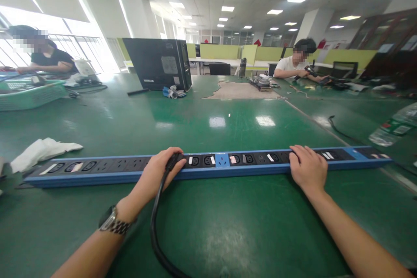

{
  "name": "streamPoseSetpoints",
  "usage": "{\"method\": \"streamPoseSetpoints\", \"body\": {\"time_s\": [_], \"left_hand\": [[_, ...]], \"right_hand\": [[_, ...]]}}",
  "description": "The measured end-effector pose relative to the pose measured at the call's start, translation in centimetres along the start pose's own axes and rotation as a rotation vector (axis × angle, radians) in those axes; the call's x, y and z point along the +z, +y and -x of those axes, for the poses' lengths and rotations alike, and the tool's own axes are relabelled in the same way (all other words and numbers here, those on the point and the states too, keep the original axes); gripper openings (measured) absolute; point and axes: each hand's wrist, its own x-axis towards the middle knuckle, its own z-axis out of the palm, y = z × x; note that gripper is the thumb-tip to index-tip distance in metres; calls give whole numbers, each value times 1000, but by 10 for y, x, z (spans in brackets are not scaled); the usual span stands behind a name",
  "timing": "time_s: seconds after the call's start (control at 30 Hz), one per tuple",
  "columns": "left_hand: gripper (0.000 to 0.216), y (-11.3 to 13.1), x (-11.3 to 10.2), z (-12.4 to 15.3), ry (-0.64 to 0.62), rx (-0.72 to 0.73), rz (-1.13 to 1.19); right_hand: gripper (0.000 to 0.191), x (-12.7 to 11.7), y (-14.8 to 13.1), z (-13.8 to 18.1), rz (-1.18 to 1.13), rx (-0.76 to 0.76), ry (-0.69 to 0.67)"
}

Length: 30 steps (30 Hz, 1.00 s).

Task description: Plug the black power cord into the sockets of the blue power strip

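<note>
A long blue power strip (224, 173) with black sockets lies across the green table (228, 226) in front of me. My left hand (161, 169), with a metal watch on its wrist, is closed round a black plug (173, 160) that sits at a socket on the strip. A thick black cable (155, 230) runs from the plug toward me. My right hand (308, 167) rests palm down on the strip further right, fingers curled over its top.
A white cloth (41, 151) lies at the left. A black computer case (159, 63) stands at the back, a green basket (31, 93) far left, a plastic bottle (395, 128) at the right. Two other people sit at the far sides of the table.
</note>
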Motion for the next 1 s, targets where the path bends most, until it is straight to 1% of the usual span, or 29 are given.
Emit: {"method": "streamPoseSetpoints", "body": {"time_s": [0.03, 0.1, 0.13, 0.17, 0.23, 0.3, 0.4, 0.47, 0.6, 0.77, 0.83, 0.93, 1.0], "left_hand": [[27, 7, 0, -4, 28, 5, 34], [27, 26, 5, -12, 123, 21, 124], [29, 37, 10, -17, 145, 44, 164], [30, 48, 16, -21, 139, 78, 194], [30, 65, 32, -29, 27, 166, 216], [27, 75, 47, -35, -94, 196, 211], [26, 79, 58, -40, -203, 166, 198], [27, 79, 60, -43, -234, 175, 206], [28, 77, 57, -50, -250, 215, 237], [27, 73, 53, -52, -311, 271, 219], [26, 75, 54, -52, -314, 290, 180], [23, 79, 58, -50, -319, 298, 59], [23, 77, 60, -46, -311, 301, -11]], "right_hand": [[41, 0, 0, 0, -3, 2, 0], [41, -1, -1, 0, -11, 2, 0], [41, -1, -1, 0, -14, 2, -1], [41, -1, -1, 0, -16, 2, -2], [41, -1, -1, 0, -14, 5, -6], [41, -1, -1, 0, -11, 4, -14], [41, -1, -1, -1, -18, 2, -25], [40, -1, -1, -1, -25, 6, -22], [41, -3, -3, -1, -27, 19, -19], [41, -5, -4, -2, -31, 29, -38], [41, -5, -4, -2, -33, 28, -42], [41, -5, -4, -2, -35, 28, -43], [41, -4, -4, -2, -35, 30, -37]]}}
